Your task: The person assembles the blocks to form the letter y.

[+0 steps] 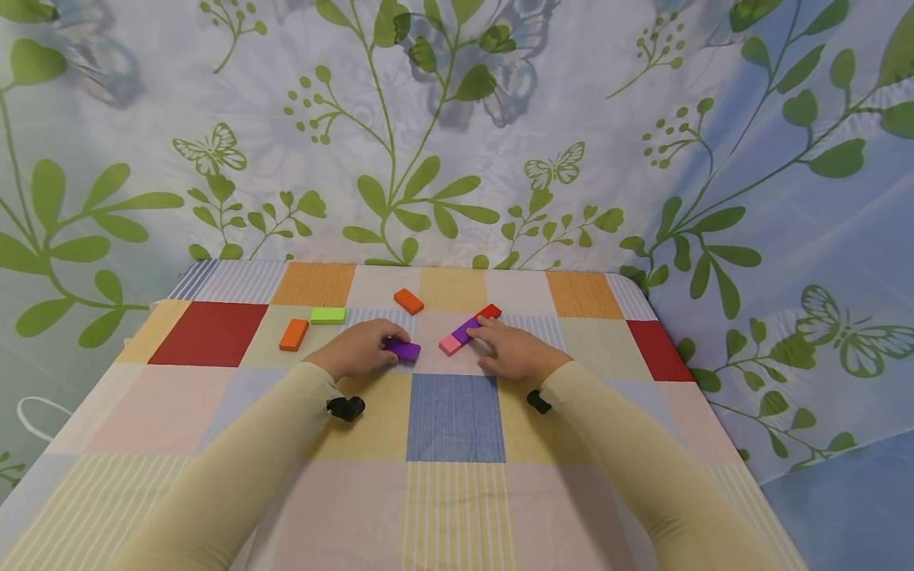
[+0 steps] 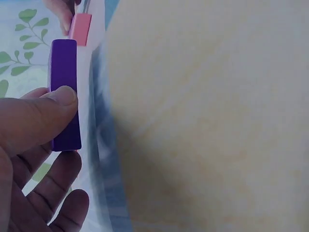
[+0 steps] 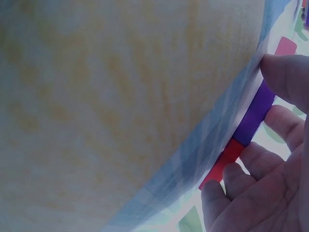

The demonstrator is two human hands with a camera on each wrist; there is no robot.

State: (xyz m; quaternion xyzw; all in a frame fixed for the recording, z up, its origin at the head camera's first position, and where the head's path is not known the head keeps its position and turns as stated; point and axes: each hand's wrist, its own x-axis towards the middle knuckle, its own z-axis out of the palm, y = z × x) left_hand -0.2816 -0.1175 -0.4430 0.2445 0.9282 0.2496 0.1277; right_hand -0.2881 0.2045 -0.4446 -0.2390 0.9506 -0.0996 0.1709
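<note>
In the head view, our left hand (image 1: 362,347) pinches a purple block (image 1: 405,351) just above or on the patchwork cloth (image 1: 457,420). Our right hand (image 1: 517,350) touches a slanting row — pink block (image 1: 450,344), second purple block (image 1: 465,331), red block (image 1: 491,312). An orange block (image 1: 408,301) lies beyond the hands; another orange block (image 1: 293,335) and a green block (image 1: 328,316) lie to the left.

In the left wrist view, we see the thumb across the held block's face, with the pink block near its far end.

In the right wrist view, our fingertips meet the purple and red blocks; the thumb overlaps the row — whether it pinches, we cannot tell.
</note>
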